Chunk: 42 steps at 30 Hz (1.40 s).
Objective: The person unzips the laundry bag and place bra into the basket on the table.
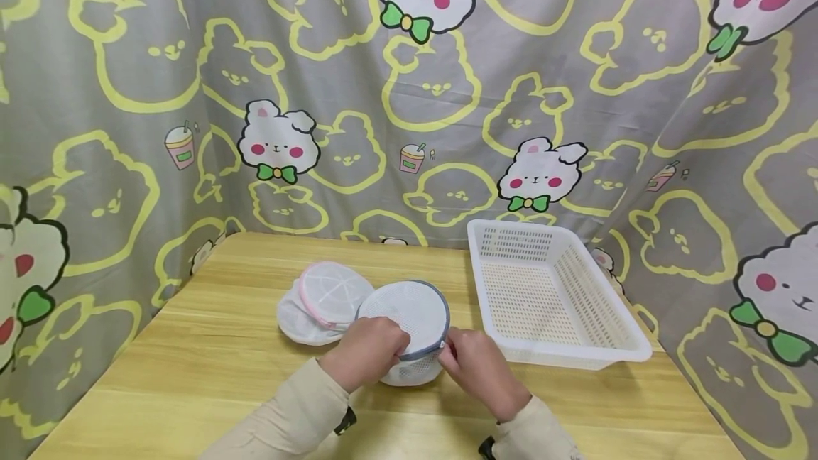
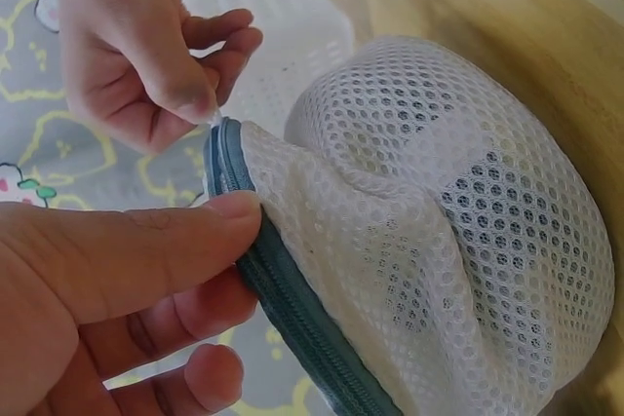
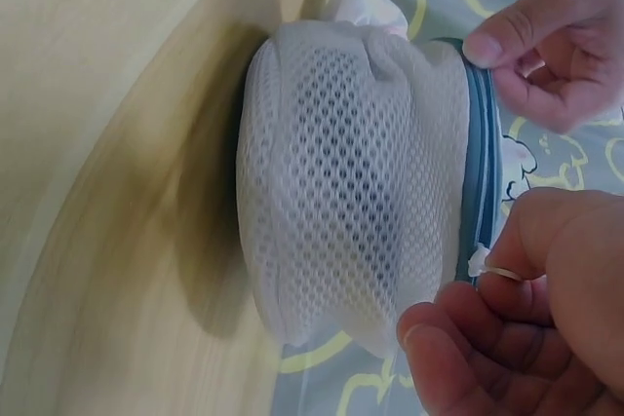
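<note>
A round white mesh bag point(image 1: 412, 314) with a blue-grey zipper rim stands on the wooden table. My left hand point(image 1: 371, 350) pinches the zipper rim between thumb and forefinger; in the left wrist view the thumb of that hand point(image 2: 127, 289) lies over the teal band point(image 2: 302, 323). At the rim's right side my right hand point(image 1: 476, 368) pinches the small white zipper pull point(image 3: 480, 261), clear in the right wrist view, where the hand point(image 3: 546, 309) has its other fingers curled loosely. The mesh side point(image 3: 331, 172) bulges below the rim.
Left of the bag lie a pink-rimmed mesh bag point(image 1: 335, 293) and a white one point(image 1: 307, 321) partly beneath it. A white plastic basket point(image 1: 562, 353) stands on the right of the table point(image 1: 192, 353). Patterned grey curtain point(image 1: 358, 77) hangs behind and at both sides.
</note>
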Tool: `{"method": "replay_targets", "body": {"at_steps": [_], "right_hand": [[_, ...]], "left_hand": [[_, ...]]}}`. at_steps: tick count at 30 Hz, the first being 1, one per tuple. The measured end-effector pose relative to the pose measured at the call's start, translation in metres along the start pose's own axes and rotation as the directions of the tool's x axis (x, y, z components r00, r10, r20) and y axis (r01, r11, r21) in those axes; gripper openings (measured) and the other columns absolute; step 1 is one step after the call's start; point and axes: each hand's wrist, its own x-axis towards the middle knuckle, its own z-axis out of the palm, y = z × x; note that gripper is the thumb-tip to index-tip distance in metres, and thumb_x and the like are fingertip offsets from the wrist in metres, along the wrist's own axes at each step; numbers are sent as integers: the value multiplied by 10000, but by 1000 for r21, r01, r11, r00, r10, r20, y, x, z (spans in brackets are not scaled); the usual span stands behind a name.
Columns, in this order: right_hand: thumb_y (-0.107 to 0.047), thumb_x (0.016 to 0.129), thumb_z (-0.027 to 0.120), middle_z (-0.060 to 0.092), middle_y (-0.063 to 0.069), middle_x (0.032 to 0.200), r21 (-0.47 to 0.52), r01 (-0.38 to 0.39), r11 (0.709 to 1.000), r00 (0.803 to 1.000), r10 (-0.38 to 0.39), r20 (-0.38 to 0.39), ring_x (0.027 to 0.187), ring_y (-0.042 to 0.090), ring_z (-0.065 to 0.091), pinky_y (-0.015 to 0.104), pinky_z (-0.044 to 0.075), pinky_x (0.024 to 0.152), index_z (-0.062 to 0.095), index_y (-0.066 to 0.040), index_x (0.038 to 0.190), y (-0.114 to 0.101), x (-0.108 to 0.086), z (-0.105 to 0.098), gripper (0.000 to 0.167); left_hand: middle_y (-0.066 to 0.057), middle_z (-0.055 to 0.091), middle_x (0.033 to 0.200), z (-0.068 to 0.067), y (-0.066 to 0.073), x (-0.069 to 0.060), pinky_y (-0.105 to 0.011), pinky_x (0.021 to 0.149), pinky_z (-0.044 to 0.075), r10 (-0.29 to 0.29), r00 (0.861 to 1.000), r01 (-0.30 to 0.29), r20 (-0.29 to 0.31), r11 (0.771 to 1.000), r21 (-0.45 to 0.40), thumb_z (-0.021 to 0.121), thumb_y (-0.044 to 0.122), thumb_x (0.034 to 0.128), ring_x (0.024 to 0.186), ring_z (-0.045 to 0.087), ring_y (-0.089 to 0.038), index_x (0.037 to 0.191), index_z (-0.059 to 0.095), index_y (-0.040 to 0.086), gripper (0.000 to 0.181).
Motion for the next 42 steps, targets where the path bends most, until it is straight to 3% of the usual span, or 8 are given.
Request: {"method": "replay_targets", "body": {"at_steps": [12, 22, 30, 42], "right_hand": [[-19, 743, 619, 340, -114, 528, -42, -24, 999, 999, 23, -22, 473, 5, 320, 169, 287, 399, 419, -171, 597, 9, -1, 0, 290], [-21, 737, 629, 345, -113, 527, -56, -45, 997, 999, 43, -27, 470, 13, 322, 175, 290, 404, 418, -176, 594, 13, 0, 1, 298], [-13, 772, 620, 355, -100, 527, -37, -68, 997, 997, 69, 20, 468, 14, 333, 173, 305, 397, 433, -161, 600, 9, -1, -2, 294], [-13, 727, 614, 286, -136, 517, -13, 61, 998, 998, -61, -22, 456, -26, 263, 138, 230, 379, 373, -185, 579, -2, -5, 1, 331]], "left_hand": [[98, 462, 610, -2, -7, -4, -271, 472, 411, 0, 999, -1, 36, 1000, 22, 760, 44, 709, 584, 477, -95, 612, 500, 200, 319], [111, 430, 604, -5, -13, -8, -281, 472, 387, -51, 996, 52, 76, 998, -17, 786, 46, 666, 593, 456, -94, 591, 473, 215, 363], [98, 444, 622, -3, -13, -7, -293, 491, 403, -87, 992, 91, 92, 995, -35, 795, 67, 693, 612, 469, -106, 608, 481, 209, 354], [82, 450, 616, -1, -2, 2, -261, 487, 397, -28, 999, 29, 22, 998, -49, 788, 128, 759, 574, 432, -80, 642, 509, 186, 308]]}}
